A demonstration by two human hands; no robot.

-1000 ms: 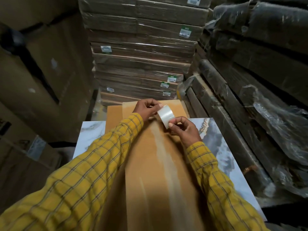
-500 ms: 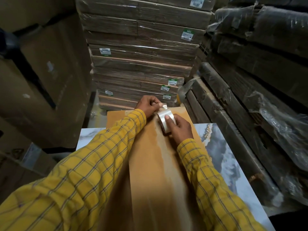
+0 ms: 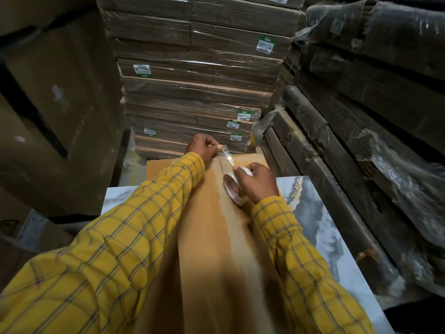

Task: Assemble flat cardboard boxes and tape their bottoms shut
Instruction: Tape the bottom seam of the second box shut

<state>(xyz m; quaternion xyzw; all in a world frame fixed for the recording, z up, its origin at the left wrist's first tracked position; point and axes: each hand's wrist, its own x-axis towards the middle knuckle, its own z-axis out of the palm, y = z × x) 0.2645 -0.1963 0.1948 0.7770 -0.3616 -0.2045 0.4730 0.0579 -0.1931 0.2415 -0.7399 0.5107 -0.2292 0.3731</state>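
Pinching the tape end (image 3: pixel 225 150) with our left hand (image 3: pixel 201 148), right hand (image 3: pixel 256 185) gripping the roll (image 3: pixel 231 189), box (image 3: pixel 216 237) seam mostly untaped.

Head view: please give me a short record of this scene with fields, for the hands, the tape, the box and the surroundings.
left hand: pinches the free end of the tape strip
right hand: grips the tape roll
tape strip: stretched between both hands, above the far end of the box
cardboard box: lies on the marbled table
behind: wrapped stack of flat cartons
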